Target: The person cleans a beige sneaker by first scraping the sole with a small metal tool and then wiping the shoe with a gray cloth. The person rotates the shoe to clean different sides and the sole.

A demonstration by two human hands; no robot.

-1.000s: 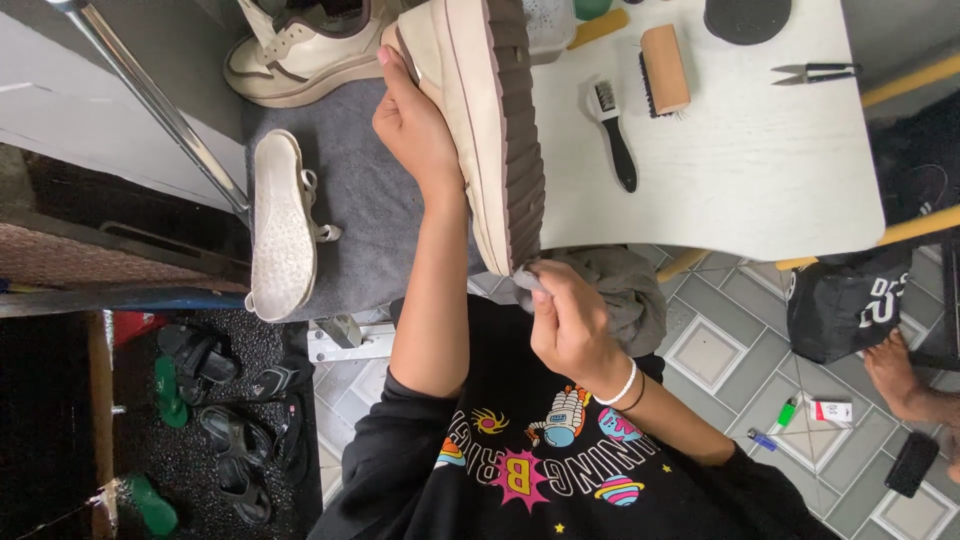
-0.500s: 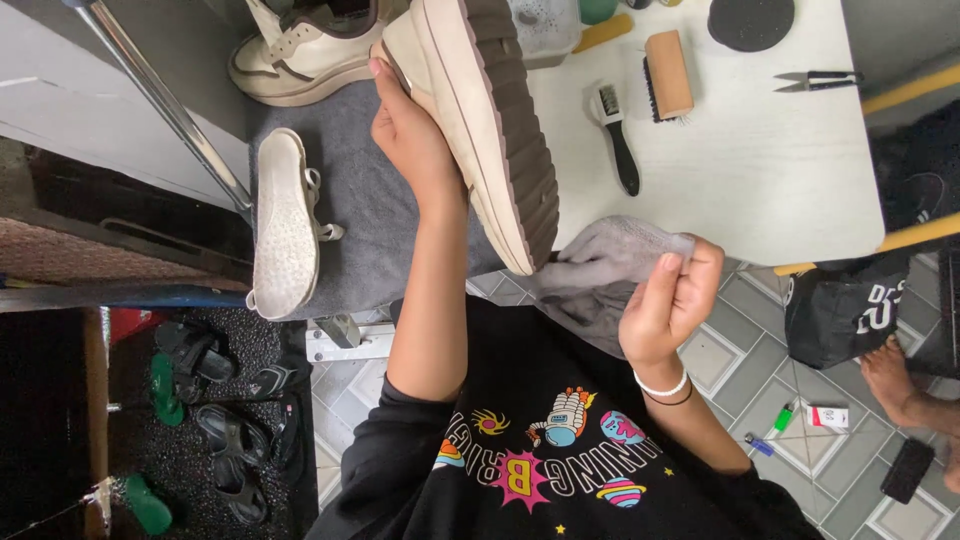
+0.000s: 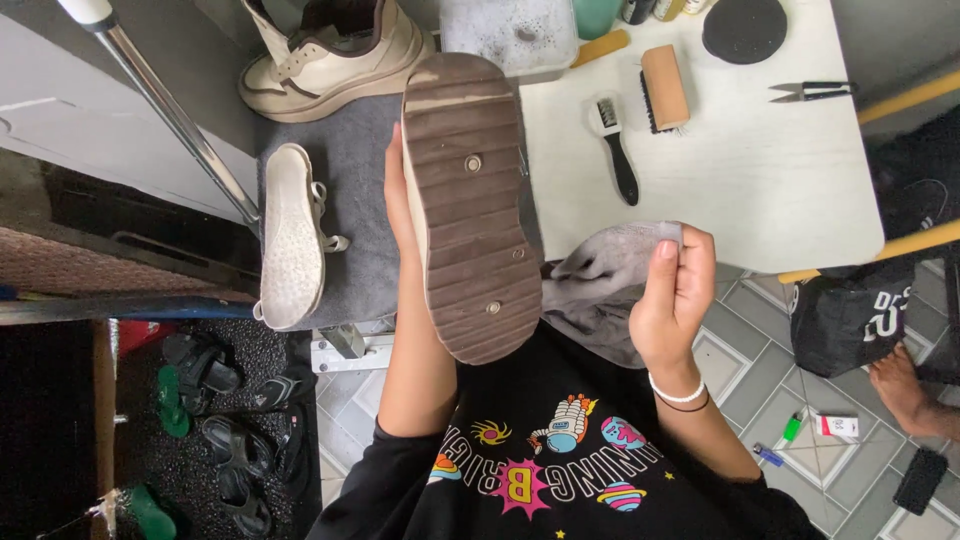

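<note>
White table carries a black-handled brush, a wooden brush, small snips and a foam-specked tub; on the grey mat lie a cream insole and a second cream shoe. Left hand clasps the raised shoe, brown ridged sole toward the camera and covering most of that hand. Right hand is curled, pinching a grey cloth at the table edge; its fingertips are partly buried in the folds.
</note>
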